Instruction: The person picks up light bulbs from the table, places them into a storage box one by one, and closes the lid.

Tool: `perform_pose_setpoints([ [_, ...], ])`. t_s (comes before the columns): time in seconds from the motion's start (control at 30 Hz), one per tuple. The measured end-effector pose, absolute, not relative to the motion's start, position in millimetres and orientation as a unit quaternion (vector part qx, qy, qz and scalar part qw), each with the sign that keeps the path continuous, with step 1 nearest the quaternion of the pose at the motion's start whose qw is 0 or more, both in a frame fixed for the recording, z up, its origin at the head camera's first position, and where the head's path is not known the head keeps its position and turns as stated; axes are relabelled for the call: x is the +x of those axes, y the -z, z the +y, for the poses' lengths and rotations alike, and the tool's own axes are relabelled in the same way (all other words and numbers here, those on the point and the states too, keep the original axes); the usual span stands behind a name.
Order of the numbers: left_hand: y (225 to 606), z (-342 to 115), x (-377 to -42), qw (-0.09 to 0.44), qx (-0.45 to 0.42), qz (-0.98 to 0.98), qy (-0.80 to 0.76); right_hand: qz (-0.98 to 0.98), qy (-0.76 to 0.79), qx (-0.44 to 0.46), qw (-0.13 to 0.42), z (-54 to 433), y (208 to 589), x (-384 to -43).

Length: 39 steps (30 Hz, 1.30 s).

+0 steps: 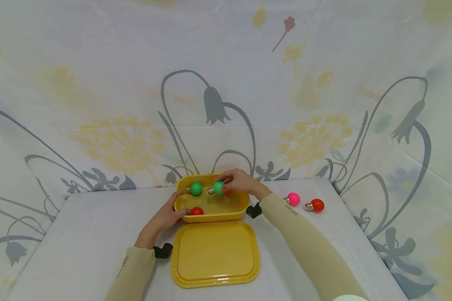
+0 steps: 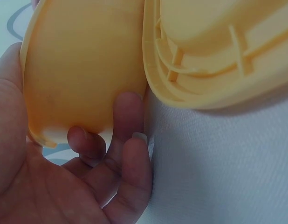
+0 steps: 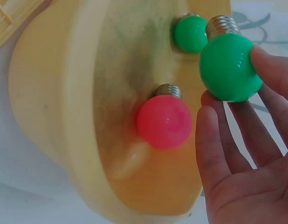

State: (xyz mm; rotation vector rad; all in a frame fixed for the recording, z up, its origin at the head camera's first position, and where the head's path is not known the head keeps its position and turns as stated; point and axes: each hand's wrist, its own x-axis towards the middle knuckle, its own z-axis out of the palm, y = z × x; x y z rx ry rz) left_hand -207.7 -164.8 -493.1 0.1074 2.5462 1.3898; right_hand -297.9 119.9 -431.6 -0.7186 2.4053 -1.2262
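My right hand [image 1: 242,182] pinches a green light bulb [image 3: 231,67] by its round globe, over the yellow container [image 1: 214,218], its metal screw base pointing away from the palm. Another green bulb [image 1: 196,189] lies inside, at the far left. At the container's near left is a red bulb [image 1: 196,211]. A pinkish-red bulb [image 3: 165,121] lies toward the right end, mostly hidden behind my right hand in the head view. My left hand [image 1: 168,215] grips the container's left end, thumb over the rim and fingers against the outer wall [image 2: 83,70].
In front of the container, a yellow lid [image 1: 216,255] lies flat on the white cloth. To the right, beyond my right forearm, a pink bulb [image 1: 294,199] and a red bulb [image 1: 317,205] rest on the table. A flower-printed curtain [image 1: 211,50] hangs behind.
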Motion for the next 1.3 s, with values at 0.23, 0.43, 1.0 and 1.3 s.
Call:
perform_pose_setpoints([
  [0.23,493.7,-165.2,-209.1,0.121,0.037,0.874,-0.47,0.849,0.426,-0.24,0.198,117.9,431.2,-301.4],
  [0.43,493.4,-164.8,-208.9,0.124,0.035,0.874,-0.469,0.852,0.416,-0.243,0.207,117.4,433.9,-307.1],
  [1.0,491.5,-166.5,-207.5,0.125,0.035,0.875,-0.466,0.848,0.409,-0.269,0.204,101.7,434.9,-312.3],
  [1.3,490.3,-164.8,-208.0,0.129,0.037,0.872,-0.471,0.847,0.421,-0.257,0.2,97.4,444.4,-314.5],
])
